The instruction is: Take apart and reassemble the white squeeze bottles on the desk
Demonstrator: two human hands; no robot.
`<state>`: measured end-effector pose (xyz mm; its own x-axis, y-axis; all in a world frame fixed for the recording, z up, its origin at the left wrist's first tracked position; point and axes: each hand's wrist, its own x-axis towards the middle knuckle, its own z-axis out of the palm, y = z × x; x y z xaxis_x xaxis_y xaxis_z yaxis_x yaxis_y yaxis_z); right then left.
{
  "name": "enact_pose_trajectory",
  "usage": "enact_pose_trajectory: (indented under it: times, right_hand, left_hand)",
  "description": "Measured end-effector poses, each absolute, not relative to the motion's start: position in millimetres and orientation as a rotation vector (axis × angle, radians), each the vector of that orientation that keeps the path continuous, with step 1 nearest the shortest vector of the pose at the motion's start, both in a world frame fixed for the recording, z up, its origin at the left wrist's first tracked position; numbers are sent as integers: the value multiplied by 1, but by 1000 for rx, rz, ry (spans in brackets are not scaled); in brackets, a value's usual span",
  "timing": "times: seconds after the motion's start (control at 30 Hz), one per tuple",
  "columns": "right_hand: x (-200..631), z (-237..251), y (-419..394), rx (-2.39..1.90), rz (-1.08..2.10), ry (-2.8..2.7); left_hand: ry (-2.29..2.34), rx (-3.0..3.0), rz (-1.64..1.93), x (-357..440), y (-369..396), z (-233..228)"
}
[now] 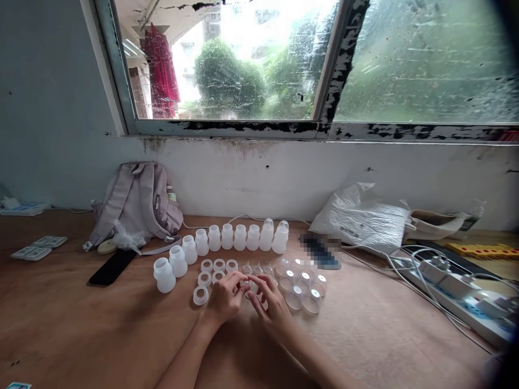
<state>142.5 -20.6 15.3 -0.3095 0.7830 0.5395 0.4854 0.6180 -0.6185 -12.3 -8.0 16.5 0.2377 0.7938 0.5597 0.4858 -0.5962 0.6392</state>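
My left hand (225, 298) is closed in a pinch at a clear bottle teat (246, 284), which the fingers partly cover. Close beside it, my right hand (275, 309) has its thumb and fingers apart, with the fingertips at the same teat. More clear teats (257, 268) stand just beyond the fingers. Several white screw rings (200, 295) lie in rows left of my hands. To the right are clear, round, domed covers (298, 300) in a cluster. A curved line of frosted white baby bottles (164, 275) stands behind; the two at the right end wear clear caps (284, 226).
A black phone (112, 267) and a lilac backpack (141, 200) are at the back left. At the back right lie a silver-grey plastic bag (360, 216) and a blurred dark item (322, 250). A white power strip (458, 294) with loose cables occupies the right side.
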Motion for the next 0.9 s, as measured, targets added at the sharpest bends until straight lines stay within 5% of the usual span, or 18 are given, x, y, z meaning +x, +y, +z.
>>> enact_pose_trajectory:
  times: [0.77,0.9]
  right_hand:
    - [171,34,-21,-860,636,-1783]
    - [182,36,-14,-935,616,-1467]
  left_hand:
    - [897,1033,1462,2,-12,22]
    - [1093,1318,1466,-6,-11,24]
